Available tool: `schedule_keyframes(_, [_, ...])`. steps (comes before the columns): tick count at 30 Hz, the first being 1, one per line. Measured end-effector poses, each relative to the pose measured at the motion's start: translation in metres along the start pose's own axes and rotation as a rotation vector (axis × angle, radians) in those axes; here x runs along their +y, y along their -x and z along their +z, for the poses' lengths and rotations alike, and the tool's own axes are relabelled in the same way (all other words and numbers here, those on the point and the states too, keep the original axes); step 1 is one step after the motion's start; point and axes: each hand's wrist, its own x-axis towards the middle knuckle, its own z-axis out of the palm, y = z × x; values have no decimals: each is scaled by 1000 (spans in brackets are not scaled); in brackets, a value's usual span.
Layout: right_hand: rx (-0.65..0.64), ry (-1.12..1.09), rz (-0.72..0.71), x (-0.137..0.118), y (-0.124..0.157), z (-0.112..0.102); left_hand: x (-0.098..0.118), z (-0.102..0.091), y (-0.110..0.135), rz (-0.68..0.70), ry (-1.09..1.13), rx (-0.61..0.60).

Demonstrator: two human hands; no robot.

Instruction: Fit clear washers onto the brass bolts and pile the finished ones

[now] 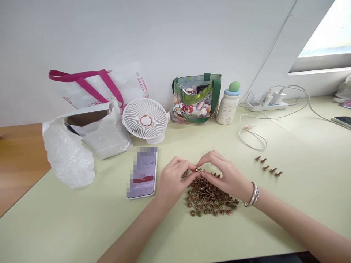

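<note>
A heap of small brass-coloured screws and washers (210, 200) lies on the pale green table (301, 204) in front of me. Above its far edge my left hand (174, 179) and my right hand (223, 175) meet fingertip to fingertip. Between them they pinch one small screw (199, 170), both with thumb and fingers closed on it. A silver bracelet sits on my right wrist. A short row of several finished screws (268, 167) lies apart to the right.
A phone (142, 172) with its screen lit lies left of my hands. Behind stand a white desk fan (146, 120), bubble wrap with a box (68, 146), a pink-handled bag, a cartoon tote (196, 98), a bottle (229, 104) and a power strip (267, 106) with cables.
</note>
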Motion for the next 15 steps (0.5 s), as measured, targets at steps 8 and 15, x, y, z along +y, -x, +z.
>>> schedule_keyframes(8, [-155,-72,213,5,-1,-3,0,1,1,131,-110,106])
schedule_keyframes(15, [-20,139,57,6,1,-1,-1,0,-1,31,-183,69])
